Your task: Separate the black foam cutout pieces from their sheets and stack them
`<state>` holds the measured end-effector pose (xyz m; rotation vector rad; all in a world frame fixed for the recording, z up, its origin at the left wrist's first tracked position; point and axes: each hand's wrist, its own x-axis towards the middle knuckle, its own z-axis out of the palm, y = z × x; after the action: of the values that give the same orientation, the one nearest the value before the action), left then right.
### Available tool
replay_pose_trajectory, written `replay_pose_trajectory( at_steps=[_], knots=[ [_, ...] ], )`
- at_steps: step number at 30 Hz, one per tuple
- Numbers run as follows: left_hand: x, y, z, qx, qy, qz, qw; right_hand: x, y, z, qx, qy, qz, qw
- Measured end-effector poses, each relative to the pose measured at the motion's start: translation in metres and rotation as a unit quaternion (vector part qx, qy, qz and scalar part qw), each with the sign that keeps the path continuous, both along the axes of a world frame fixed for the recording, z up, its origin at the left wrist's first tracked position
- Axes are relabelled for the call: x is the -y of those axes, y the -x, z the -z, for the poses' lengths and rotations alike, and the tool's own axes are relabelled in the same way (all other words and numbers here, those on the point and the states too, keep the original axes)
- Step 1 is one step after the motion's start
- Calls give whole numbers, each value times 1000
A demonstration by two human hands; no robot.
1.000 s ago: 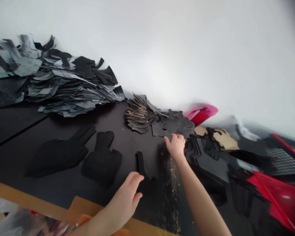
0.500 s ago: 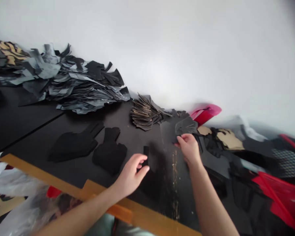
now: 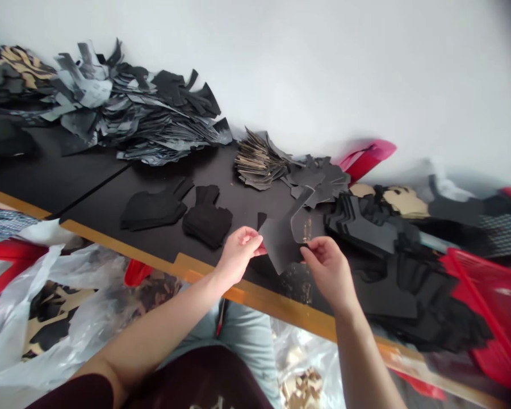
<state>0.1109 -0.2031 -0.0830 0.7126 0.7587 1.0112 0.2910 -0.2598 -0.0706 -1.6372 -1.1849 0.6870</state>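
Head view: the left hand [image 3: 238, 255] and the right hand [image 3: 327, 274] sit over a black work table [image 3: 238, 196], and both hold one flat dark grey cut-out [image 3: 279, 243]. The left hand is closed to a pinch on the cut-out's left edge. The right hand is partly closed, its fingertips gripping the lower right edge. The cut-out is tilted just above the table, near the table's front edge. Its material cannot be determined from this view. A flecked dark piece [image 3: 307, 224] lies directly behind it, touching or overlapping it; the exact contact cannot be confirmed. To the left stand two black cut-out stacks [image 3: 206, 222], [image 3: 153, 207], lying just beside each other. Farther back are a tan-edged fan of cut-outs [image 3: 259, 162] and a large heap of grey and black offcuts [image 3: 140, 108]. A black stack [image 3: 361, 224] lies right of the right hand, with a red mesh crate [image 3: 489, 295] beyond it. Below the orange-brown table edge [image 3: 255, 295], a clear plastic bag [image 3: 55, 295] holds patterned scraps.
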Motion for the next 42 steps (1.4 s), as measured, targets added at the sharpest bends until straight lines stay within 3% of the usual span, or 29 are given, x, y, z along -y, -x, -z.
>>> replay_pose_trajectory(
  at_steps=[5,8,10,12,15,19,24,28,37,42],
  knots=[
    [5,6,3,25,50,-16,998,9,0,3,27,-5,-20,999],
    [9,6,4,10,49,-11,999,14,5,0,138,-33,16,990],
    [13,4,4,3,32,-24,999,17,17,-2,275,-101,67,954],
    [18,2,1,2,13,-34,999,21,37,-3,373,-162,74,910],
    [27,2,-4,13,-11,-31,999,28,66,-1,414,-189,53,889],
    [35,8,-7,28,-34,-9,999,33,83,3,445,-191,124,866],
    [40,11,-5,14,-67,13,998,35,81,3,349,-241,49,905],
    [42,10,-1,-23,-88,13,996,35,83,3,285,-243,34,926],
    [45,10,5,-58,-100,23,993,39,85,8,234,-236,41,942],
    [47,9,1,-94,-140,22,985,38,86,9,226,-232,58,944]
  ],
)
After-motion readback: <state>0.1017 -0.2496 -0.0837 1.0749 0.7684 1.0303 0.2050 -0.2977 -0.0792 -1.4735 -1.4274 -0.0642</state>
